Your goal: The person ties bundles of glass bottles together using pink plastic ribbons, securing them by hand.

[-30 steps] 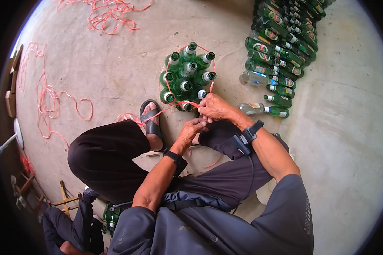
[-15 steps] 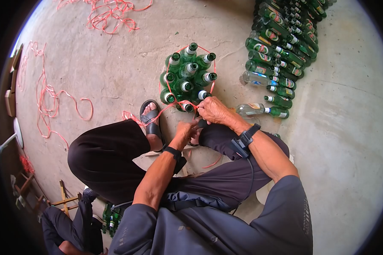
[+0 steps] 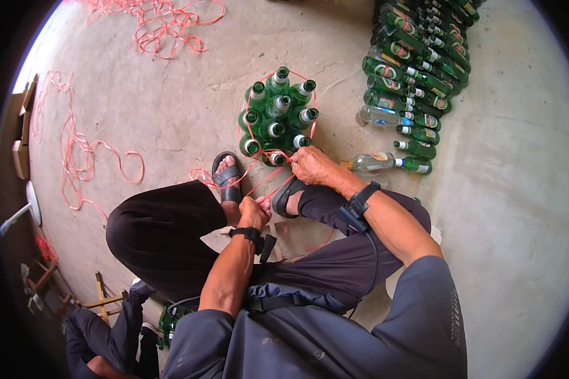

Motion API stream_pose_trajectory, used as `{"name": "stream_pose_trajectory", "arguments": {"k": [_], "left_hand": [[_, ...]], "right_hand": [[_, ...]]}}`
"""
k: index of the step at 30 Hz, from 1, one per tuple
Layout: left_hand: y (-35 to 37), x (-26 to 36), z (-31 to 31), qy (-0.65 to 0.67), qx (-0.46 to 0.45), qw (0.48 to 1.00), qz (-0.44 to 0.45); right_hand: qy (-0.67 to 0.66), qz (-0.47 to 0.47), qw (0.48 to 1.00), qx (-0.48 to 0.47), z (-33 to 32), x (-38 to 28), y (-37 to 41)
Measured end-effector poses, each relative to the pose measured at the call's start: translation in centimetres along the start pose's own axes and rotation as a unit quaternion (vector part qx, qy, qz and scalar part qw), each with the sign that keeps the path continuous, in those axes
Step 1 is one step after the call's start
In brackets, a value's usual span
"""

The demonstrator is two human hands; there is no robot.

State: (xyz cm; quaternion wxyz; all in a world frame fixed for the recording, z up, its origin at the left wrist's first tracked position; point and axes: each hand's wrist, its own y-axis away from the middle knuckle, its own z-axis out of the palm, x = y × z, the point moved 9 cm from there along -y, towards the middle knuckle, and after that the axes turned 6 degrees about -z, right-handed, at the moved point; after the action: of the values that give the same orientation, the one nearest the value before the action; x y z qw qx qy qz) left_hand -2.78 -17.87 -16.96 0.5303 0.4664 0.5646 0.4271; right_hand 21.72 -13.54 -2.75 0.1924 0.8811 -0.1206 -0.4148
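Note:
Several upright green bottles (image 3: pixel 278 107) stand bunched together on the floor, with a thin red-and-white string (image 3: pixel 315 104) looped around them. My right hand (image 3: pixel 313 167) is closed on the string at the near right edge of the bunch, beside the nearest bottle necks. Lower and to the left, my left hand (image 3: pixel 255 211) is closed on string that runs taut up to the bunch. The strands cross close to my right hand. A loose length of string lies over the sandal on the left.
Rows of bottles (image 3: pixel 417 72) lie on their sides at upper right, with a clear bottle (image 3: pixel 372 162) nearer. Tangled string (image 3: pixel 76 161) lies at left and upper left. At lower left are another person's legs (image 3: pixel 110 335) and a wooden frame (image 3: pixel 101 300).
My left hand has moved down and left, away from my right hand, and string now stretches between it and the bunch. My right hand stays by the bottles.

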Motion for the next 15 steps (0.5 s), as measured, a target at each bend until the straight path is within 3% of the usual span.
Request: {"name": "stream_pose_trajectory", "arguments": {"k": [1, 4, 6, 8, 10, 12, 14, 15], "left_hand": [[0.0, -0.1, -0.7, 0.017, 0.026, 0.999, 0.01], [-0.9, -0.4, -2.5, -0.006, 0.098, 0.995, -0.005], [-1.8, -0.5, -3.0, -0.024, 0.09, 0.995, 0.019], [-2.1, 1.6, -2.3, -0.161, 0.077, 0.973, 0.145], [1.3, 1.7, -1.1, -0.196, 0.088, 0.965, 0.147], [2.8, 3.3, 0.6, -0.293, 0.084, 0.921, 0.242], [7.2, 4.0, 2.5, -0.339, 0.081, 0.903, 0.253], [8.2, 4.0, 4.1, -0.443, 0.041, 0.859, 0.253]], "right_hand": [[-0.009, 0.041, 0.998, 0.046, -0.3, 0.8, 0.2], [-0.005, -0.005, 0.995, 0.103, -0.5, 0.2, 0.4], [-0.02, -0.001, 0.995, 0.102, -0.6, 0.3, 0.8], [-0.035, 0.001, 0.994, 0.101, -1.1, 0.2, 0.9], [-0.053, 0.023, 0.996, 0.071, -0.7, 0.4, 0.9], [-0.057, 0.008, 0.996, 0.066, -0.8, 0.2, 0.8], [-0.059, -0.009, 0.996, 0.061, -0.6, 0.2, 0.8], [-0.055, -0.009, 0.995, 0.077, -0.5, 0.6, 0.8]]}}
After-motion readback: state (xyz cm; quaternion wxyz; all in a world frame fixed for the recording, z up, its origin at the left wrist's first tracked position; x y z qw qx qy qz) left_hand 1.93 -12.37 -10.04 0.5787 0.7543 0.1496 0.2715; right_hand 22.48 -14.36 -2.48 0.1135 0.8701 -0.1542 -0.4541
